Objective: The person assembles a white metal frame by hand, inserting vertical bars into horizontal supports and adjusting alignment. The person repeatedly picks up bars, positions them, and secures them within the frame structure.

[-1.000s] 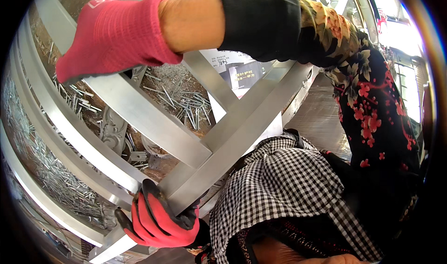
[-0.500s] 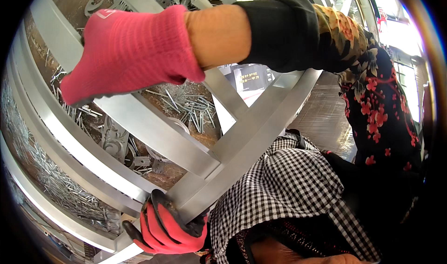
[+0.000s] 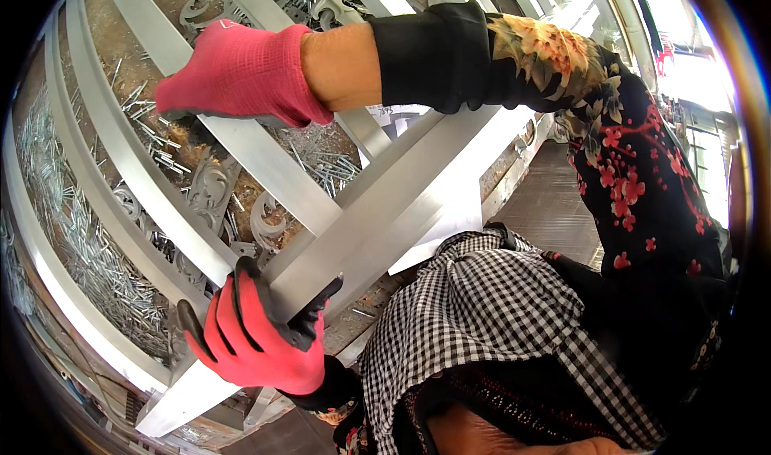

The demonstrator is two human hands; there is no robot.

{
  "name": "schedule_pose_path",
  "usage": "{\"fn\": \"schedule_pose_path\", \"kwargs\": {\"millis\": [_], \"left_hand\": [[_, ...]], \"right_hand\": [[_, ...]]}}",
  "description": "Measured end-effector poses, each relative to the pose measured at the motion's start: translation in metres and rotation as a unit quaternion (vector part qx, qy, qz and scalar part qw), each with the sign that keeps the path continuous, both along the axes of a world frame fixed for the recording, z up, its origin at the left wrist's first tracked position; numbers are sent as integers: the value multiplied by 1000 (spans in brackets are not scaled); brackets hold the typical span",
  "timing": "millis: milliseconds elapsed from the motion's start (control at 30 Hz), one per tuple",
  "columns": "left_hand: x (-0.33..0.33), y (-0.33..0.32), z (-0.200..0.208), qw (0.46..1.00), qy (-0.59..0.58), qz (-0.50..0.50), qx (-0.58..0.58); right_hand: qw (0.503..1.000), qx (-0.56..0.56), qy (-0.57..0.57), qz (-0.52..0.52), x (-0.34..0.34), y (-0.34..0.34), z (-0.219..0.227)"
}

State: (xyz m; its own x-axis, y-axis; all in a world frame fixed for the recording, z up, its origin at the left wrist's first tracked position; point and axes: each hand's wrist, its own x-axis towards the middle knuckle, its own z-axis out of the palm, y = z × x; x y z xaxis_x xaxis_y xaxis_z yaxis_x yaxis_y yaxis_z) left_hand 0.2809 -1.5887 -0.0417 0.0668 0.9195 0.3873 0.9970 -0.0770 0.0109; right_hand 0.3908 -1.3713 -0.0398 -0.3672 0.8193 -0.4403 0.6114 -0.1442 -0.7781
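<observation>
The left hand is wrapped around a wide silver rail, which lies slanting before the checked apron. The right hand is over a silver bar, but its fingers are mostly hidden, so I cannot tell whether it grips. Farther out, thin metal pieces lie heaped, hard to separate by eye.

Pink-gloved hands, silver rails, black-white checked cloth, floral sleeve.

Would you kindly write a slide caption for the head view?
Gloved left hand grips a metal rail; gloved right hand lies over a slat.
</observation>
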Motion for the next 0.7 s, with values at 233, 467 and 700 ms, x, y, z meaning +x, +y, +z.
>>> {"fn": "schedule_pose_path", "kwargs": {"millis": [233,467,700], "left_hand": [[-9,6,-1,998,-47,-15,-45],[-13,21,-15,996,-57,-49,57],[-33,20,-34,994,-91,-45,40]], "right_hand": [[998,41,-10,56,-6,6,-9],[996,65,-46,-34,-13,13,-24],[996,-21,34,-78,-34,25,-38]]}}
